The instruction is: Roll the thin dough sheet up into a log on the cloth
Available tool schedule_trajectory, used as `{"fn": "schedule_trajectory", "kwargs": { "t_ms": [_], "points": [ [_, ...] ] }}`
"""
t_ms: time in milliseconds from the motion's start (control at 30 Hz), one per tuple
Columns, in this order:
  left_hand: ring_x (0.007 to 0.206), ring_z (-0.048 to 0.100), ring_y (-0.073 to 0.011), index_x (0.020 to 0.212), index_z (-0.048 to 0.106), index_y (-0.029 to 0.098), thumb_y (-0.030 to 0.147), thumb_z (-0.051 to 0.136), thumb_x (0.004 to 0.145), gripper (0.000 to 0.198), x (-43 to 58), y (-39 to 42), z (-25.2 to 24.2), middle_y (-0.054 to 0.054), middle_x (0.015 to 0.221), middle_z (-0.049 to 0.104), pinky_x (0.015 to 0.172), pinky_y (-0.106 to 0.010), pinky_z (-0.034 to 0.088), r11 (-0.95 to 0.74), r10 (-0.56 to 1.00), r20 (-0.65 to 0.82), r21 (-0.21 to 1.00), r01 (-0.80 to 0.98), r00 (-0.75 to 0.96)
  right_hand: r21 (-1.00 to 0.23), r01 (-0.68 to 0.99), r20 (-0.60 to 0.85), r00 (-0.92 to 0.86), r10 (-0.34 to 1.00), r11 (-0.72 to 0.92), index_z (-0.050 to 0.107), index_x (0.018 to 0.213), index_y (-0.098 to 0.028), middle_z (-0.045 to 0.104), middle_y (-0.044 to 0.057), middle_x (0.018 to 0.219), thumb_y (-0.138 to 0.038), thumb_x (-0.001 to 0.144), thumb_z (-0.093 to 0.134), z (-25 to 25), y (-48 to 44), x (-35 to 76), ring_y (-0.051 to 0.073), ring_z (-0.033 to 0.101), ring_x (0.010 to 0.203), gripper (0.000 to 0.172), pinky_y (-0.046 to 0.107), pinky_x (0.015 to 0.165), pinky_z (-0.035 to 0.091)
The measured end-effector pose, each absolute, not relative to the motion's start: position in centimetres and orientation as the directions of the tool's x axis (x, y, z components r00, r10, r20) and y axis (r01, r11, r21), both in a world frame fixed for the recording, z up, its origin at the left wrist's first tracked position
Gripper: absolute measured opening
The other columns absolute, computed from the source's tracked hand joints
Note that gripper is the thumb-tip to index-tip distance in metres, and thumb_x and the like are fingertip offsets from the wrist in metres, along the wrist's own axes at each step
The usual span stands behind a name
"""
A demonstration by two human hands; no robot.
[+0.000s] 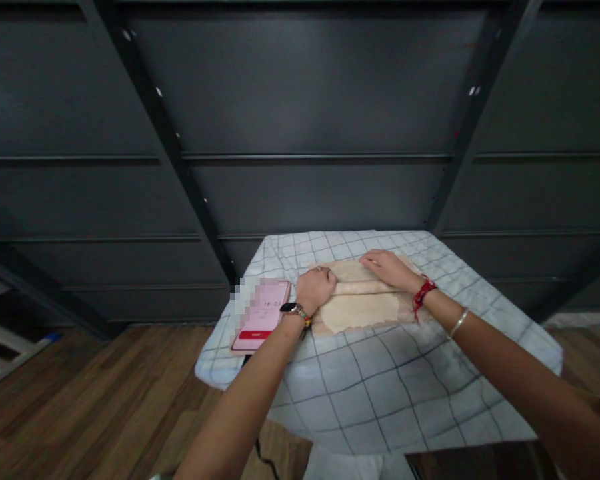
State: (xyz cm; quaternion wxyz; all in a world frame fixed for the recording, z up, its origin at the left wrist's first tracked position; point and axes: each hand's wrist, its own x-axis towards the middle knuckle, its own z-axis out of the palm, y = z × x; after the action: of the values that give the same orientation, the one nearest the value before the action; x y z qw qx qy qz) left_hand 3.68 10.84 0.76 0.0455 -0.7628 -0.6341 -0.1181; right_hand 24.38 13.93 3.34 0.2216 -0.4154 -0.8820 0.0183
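Note:
A beige sheet [360, 315] with a paler, ragged-edged patch lies on the checked cloth. Across its middle runs a rolled or folded ridge [365, 287]; I cannot tell what material it is. At the ridge's left end rests my left hand [316, 288], its fingers curled closed, and what they hold, if anything, is hidden. My right hand [387, 268] lies over the sheet's far right part, fingers stretched out toward the far edge. Just left of my left wrist is a phone [263, 310] with a lit pink screen and a red button.
A white cloth with dark grid lines [370, 393] covers the small table. Behind it stands a dark panelled metal wall [315, 87]. Wooden floor [130, 400] shows below, with a black cable [266, 460] near the table's front.

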Motion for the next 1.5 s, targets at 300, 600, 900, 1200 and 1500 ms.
{"fn": "schedule_trajectory", "kwargs": {
  "t_ms": [300,600,900,1200,1500],
  "points": [
    [0.095,0.061,-0.0192,0.100,0.063,0.017,0.028,0.023,0.094,0.042,3.5,11.5,0.7,-0.008,0.103,0.065,0.079,-0.028,0.046,-0.227,0.949,0.245,0.089,0.970,0.200,0.079,0.813,0.316,-0.569,0.759,0.577,0.063,0.095,-0.014,0.066,0.013,0.093,-0.038,0.096,0.034,1.5,11.0,23.3,0.022,0.059,0.092,0.038,0.031,0.079,0.041],
    [0.102,0.059,-0.0188,0.102,0.062,0.017,0.038,0.016,0.097,0.050,3.1,12.3,1.5,-0.008,0.109,0.064,0.086,-0.027,0.044,-0.294,0.934,0.266,0.187,0.937,0.240,0.288,0.812,0.249,-0.576,0.779,0.508,0.059,0.096,-0.015,0.067,0.015,0.086,-0.047,0.094,0.035,2.8,10.3,22.5,0.024,0.062,0.074,0.041,0.030,0.059,0.037],
    [0.103,0.059,-0.0223,0.103,0.064,0.014,0.038,0.015,0.097,0.055,4.2,17.7,3.0,-0.012,0.109,0.064,0.084,-0.031,0.045,-0.244,0.960,0.166,0.085,0.966,0.228,0.177,0.910,0.220,-0.408,0.886,0.376,0.058,0.101,-0.015,0.068,0.014,0.091,-0.044,0.097,0.024,3.4,12.4,21.3,0.023,0.064,0.078,0.045,0.029,0.061,0.040],
    [0.107,0.056,-0.0216,0.107,0.062,0.013,0.030,0.015,0.096,0.051,5.1,20.0,1.9,-0.012,0.111,0.064,0.082,-0.030,0.045,-0.303,0.950,0.068,-0.050,0.952,0.306,-0.001,0.938,0.212,-0.339,0.917,0.347,0.050,0.124,-0.018,0.054,0.014,0.122,-0.039,0.097,0.023,1.8,15.0,22.1,0.026,0.046,0.115,0.044,0.041,0.090,0.038],
    [0.117,0.047,-0.0233,0.113,0.059,0.026,0.033,0.026,0.093,0.040,4.6,20.6,1.9,-0.003,0.123,0.059,0.094,-0.038,0.037,-0.355,0.935,-0.010,0.021,0.935,0.355,-0.087,0.890,0.046,-0.445,0.894,0.448,0.041,0.136,-0.025,0.035,0.008,0.146,-0.043,0.096,0.013,1.9,14.7,22.0,0.025,0.024,0.135,0.052,0.053,0.105,0.020]
  ]
}}
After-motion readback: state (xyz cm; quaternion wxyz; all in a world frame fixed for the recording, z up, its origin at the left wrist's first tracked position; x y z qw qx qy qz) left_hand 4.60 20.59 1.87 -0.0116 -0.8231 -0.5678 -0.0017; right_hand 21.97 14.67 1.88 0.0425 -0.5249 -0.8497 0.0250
